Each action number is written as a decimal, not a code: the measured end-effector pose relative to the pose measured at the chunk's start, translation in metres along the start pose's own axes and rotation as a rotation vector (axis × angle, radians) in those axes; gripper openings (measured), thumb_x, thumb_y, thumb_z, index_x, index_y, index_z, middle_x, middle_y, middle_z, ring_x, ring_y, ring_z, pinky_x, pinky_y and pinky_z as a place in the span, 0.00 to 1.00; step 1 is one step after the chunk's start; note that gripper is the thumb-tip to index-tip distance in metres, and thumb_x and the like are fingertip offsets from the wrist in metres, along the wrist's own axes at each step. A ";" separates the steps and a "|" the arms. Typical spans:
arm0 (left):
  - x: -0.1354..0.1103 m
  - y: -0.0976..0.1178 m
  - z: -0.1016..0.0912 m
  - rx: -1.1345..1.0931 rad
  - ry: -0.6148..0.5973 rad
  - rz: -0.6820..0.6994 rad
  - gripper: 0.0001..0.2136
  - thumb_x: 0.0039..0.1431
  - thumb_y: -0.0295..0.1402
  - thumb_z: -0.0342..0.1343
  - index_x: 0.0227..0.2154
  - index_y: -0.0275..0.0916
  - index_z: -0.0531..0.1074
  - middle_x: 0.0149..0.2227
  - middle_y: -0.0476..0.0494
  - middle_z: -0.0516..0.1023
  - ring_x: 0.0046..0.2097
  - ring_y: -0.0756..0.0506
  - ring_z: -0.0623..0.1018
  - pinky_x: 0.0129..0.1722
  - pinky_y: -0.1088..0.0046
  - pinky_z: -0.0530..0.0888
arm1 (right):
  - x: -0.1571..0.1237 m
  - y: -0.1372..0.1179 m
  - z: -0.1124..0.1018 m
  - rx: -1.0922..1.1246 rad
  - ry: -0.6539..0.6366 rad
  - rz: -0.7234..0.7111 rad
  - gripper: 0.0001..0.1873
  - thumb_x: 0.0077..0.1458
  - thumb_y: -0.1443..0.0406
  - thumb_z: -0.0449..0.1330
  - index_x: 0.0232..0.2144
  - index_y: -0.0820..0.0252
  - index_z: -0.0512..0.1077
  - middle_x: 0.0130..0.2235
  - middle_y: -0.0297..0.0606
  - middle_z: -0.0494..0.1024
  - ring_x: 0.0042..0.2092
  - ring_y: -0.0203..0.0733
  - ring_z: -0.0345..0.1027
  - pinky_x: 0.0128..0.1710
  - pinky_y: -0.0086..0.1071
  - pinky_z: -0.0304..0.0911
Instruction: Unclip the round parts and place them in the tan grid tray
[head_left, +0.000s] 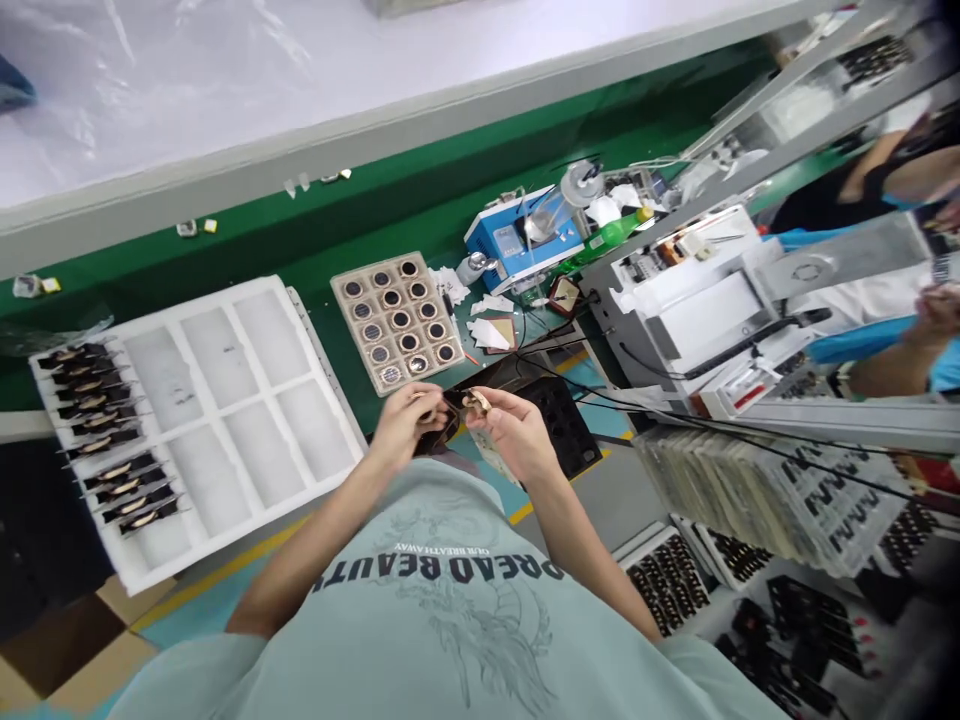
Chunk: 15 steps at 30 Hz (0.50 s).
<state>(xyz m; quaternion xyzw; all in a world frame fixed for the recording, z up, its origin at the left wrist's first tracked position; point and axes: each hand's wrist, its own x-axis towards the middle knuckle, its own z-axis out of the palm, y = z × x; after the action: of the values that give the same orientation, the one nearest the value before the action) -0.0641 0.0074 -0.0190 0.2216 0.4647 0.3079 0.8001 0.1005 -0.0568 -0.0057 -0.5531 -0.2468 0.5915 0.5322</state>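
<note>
Close in front of my shirt, my left hand (409,425) is closed, its fingers pinching a small gold-rimmed part with a dark piece beside it; the fingers hide most of it. My right hand (517,430) pinches a small gold-coloured watch part (476,403) between thumb and fingers. The hands face each other, slightly apart. Just beyond them lies a beige compartment tray (361,345) of round watch heads with dark faces and gold rims. To the left, a white divided tray (217,412) carries a column of black pieces with gold-coloured middles (97,400).
A blue machine (510,245), a green bottle (611,235) and paper scraps stand behind the beige tray. At right are a grey-white device (690,310), stacked clear trays (712,490) and another person's arm (892,360). A black tray (562,425) sits below my right hand; a shelf edge crosses above.
</note>
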 end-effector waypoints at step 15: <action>0.087 -0.134 -0.005 0.301 0.134 -0.455 0.09 0.46 0.18 0.60 0.28 0.38 0.71 0.22 0.49 0.71 0.26 0.52 0.71 0.31 0.74 0.70 | -0.024 0.090 -0.112 0.233 0.486 0.268 0.20 0.40 0.59 0.75 0.35 0.64 0.77 0.33 0.41 0.81 0.29 0.36 0.75 0.30 0.27 0.74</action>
<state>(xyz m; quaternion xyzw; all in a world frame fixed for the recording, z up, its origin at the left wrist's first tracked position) 0.0027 -0.0264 -0.1601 0.2069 0.5948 0.0617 0.7744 0.1665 -0.1394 -0.1056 -0.6414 0.0327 0.5310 0.5528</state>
